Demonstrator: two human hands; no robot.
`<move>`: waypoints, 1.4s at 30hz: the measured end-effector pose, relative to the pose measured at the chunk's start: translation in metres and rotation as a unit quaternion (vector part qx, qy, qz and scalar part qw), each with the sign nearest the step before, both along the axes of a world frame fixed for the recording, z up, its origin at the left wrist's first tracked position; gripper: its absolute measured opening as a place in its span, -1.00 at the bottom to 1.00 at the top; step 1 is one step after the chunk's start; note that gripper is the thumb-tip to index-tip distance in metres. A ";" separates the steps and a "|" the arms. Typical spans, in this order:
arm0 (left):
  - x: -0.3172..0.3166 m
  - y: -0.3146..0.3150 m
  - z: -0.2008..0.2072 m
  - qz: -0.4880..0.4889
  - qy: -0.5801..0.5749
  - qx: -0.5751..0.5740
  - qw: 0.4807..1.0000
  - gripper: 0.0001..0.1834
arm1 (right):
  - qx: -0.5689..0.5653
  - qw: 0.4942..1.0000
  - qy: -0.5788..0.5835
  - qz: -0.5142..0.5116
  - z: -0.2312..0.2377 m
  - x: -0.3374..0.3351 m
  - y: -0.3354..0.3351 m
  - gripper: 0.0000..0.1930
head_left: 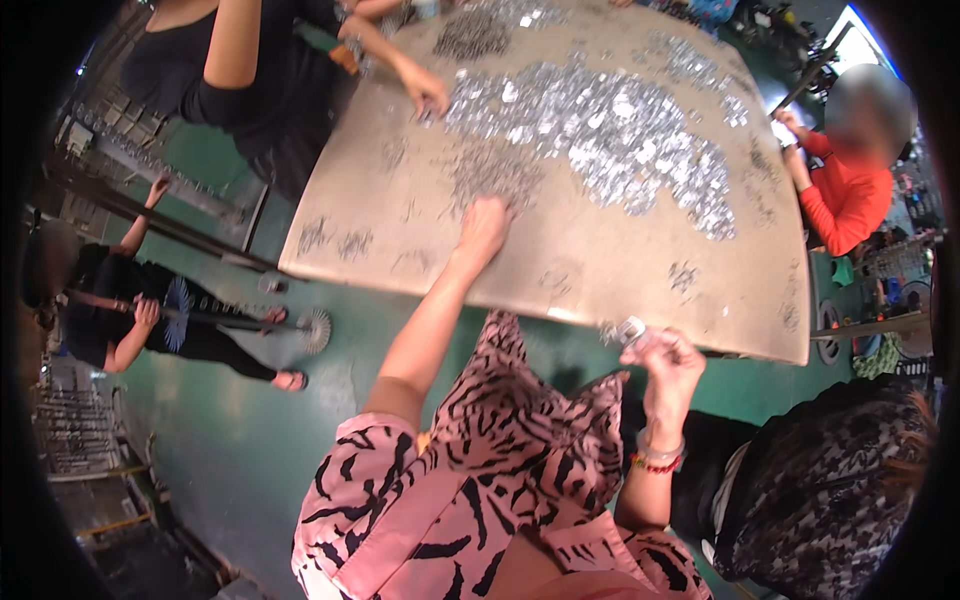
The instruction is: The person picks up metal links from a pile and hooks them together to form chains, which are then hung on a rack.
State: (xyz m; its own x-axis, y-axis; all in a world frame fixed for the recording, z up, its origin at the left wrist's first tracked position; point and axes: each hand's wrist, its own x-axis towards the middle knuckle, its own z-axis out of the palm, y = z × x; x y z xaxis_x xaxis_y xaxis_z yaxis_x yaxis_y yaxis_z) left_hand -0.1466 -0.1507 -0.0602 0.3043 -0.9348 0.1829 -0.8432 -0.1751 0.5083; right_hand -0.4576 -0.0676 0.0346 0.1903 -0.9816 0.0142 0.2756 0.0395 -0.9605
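My left hand (484, 228) rests on the brown table top, its fingers curled together at the near edge of a loose heap of small dark thin pieces (490, 172). Whatever those fingers hold is hidden. Off the table's near edge, my right hand (664, 358) pinches a small shiny silver metal piece (632, 328). Thin dark bits show beside that piece, too small to make out. Beyond my left hand spreads a broad heap of shiny silver metal pieces (630, 130).
The brown table (620, 265) carries small scattered dark clusters (684, 276). At the far left a co-worker's hand (428, 92) touches the silver heap. A person in red (850, 200) works at the right edge. Another person (820, 490) is close on my right. Someone stands at left with a rod (230, 318).
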 end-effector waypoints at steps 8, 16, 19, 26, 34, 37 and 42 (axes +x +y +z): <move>-0.004 0.000 0.021 -0.018 -0.049 -0.041 0.998 -0.82 | 0.018 1.000 0.020 0.000 0.004 0.001 0.004 -0.90; -0.114 0.091 0.113 -0.310 0.382 -0.046 0.869 -0.92 | 0.003 0.998 0.055 -0.036 0.006 0.008 0.016 -0.93; -0.137 0.105 0.116 -0.362 0.246 -0.155 0.886 -0.91 | -0.006 0.998 0.034 -0.050 0.006 0.008 0.021 -0.90; -0.149 0.103 0.103 -0.322 0.232 -0.182 0.900 -0.89 | -0.009 0.994 0.091 -0.062 0.008 0.008 0.027 -0.89; -0.131 0.103 0.085 -0.297 0.370 -0.066 0.878 -0.87 | -0.049 0.973 0.214 -0.069 0.007 0.003 -0.031 -0.76; -0.125 0.108 0.073 -0.268 0.395 -0.048 0.878 -0.88 | -0.176 0.922 0.344 -0.024 -0.005 0.037 -0.103 -0.60; -0.123 0.109 0.046 -0.257 0.421 0.037 0.869 -0.78 | -0.230 0.795 0.546 0.132 -0.077 0.120 -0.227 -0.44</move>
